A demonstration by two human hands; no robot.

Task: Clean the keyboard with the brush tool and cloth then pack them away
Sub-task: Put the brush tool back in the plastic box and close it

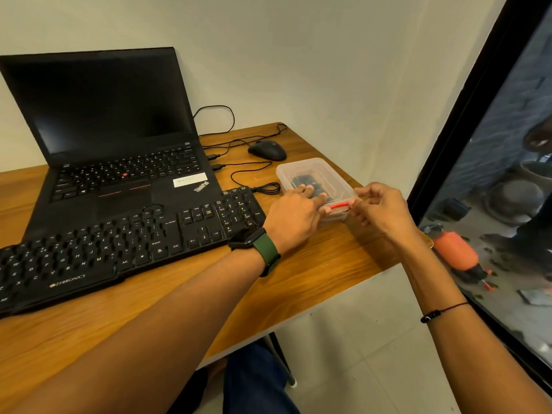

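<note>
A black external keyboard (119,249) lies on the wooden desk in front of the laptop. To its right stands a clear plastic box (310,171) with something dark inside and a red clip (339,206) on its near edge. My left hand (294,216) presses flat on the box's near left part, fingers spread over the lid. My right hand (379,209) pinches the box's near right corner beside the red clip. Brush and cloth cannot be made out separately.
An open black laptop (113,138) stands at the back left. A black mouse (267,150) and loose cables (254,174) lie behind the box. The desk's right edge (388,264) is close to my right wrist; a dark-framed glass pane (478,144) runs along the right.
</note>
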